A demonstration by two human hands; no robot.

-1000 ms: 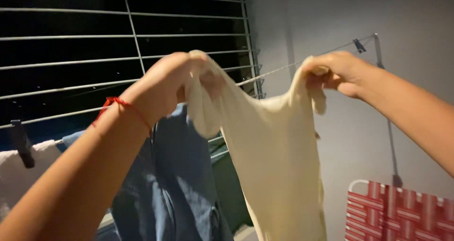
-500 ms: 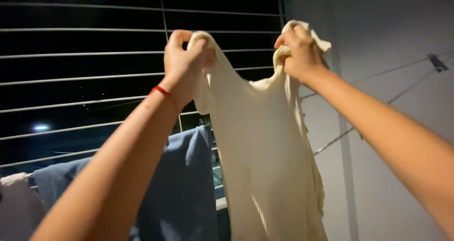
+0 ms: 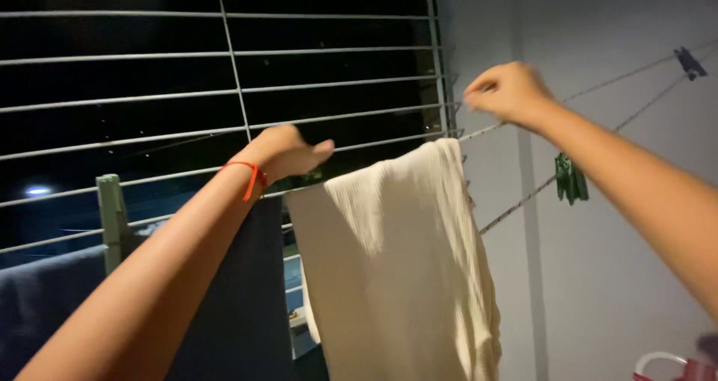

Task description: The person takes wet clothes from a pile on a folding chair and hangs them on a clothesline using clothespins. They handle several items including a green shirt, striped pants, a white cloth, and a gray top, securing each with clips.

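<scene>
Cream garment (image 3: 396, 254) hangs between left hand (image 3: 288, 151) and right hand (image 3: 508, 91).

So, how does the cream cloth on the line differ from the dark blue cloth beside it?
The cream cloth is pale and ribbed, while the dark blue cloth looks plain and much darker. The cream cloth hangs to the right, brightly lit; the dark blue cloth hangs to the left, in shadow and partly hidden by the left arm. The left hand is above the cream cloth's top edge; contact is unclear. Both hang draped over a line.
</scene>
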